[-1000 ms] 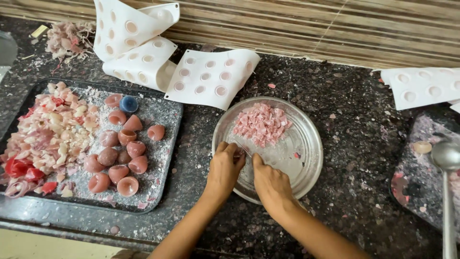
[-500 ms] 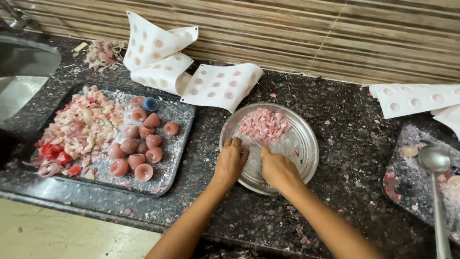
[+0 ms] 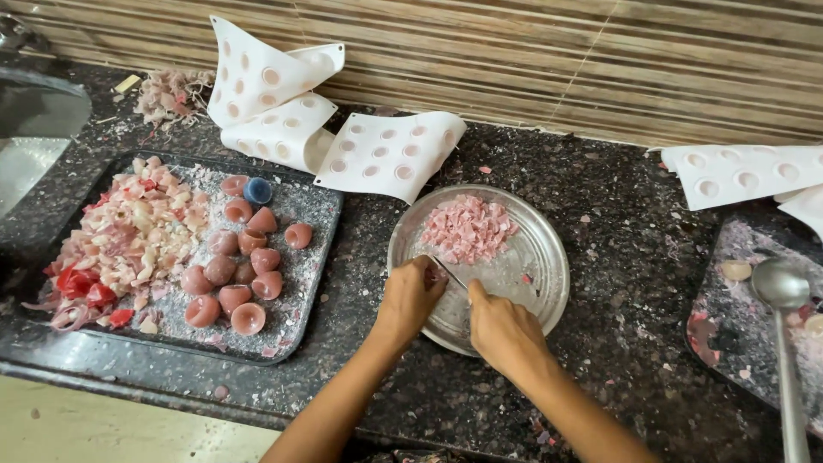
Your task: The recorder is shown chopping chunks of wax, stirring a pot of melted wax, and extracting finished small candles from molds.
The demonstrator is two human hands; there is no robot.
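Since the earlier frames both hands sit a bit lower on the round steel plate (image 3: pixel 549 274), w/ the head view swung right so the sink corner (image 3: pixel 39 129) shows at the left. Left hand (image 3: pixel 413 296) is curled, fingertips pinching a small pink piece down on the plate near its front-left rim. Right hand (image 3: pixel 501 330) is closed round a thin knife (image 3: pixel 452 274), blade angled up-left toward that piece; the handle is hidden in the fist. Pile of pink diced bits (image 3: pixel 467 227) lies at the back of the plate, apart from the hands.

Judging the step as dicing: best to keep left fingertips tucked back from the blade, cut w/ short strokes, and push cut bits toward the pile so the front stays free.

Left of the plate, a dark tray (image 3: pixel 309 291) holds pink half-dome pieces (image 3: pixel 244 274), one blue one (image 3: pixel 257 190) and a heap of pale and red scraps (image 3: pixel 111 240). White dimpled moulds (image 3: pixel 386 154) lie behind on the dark speckled table (image 3: pixel 617 343); another mould (image 3: pixel 737 171) and a ladle (image 3: pixel 780 287) sit at the right
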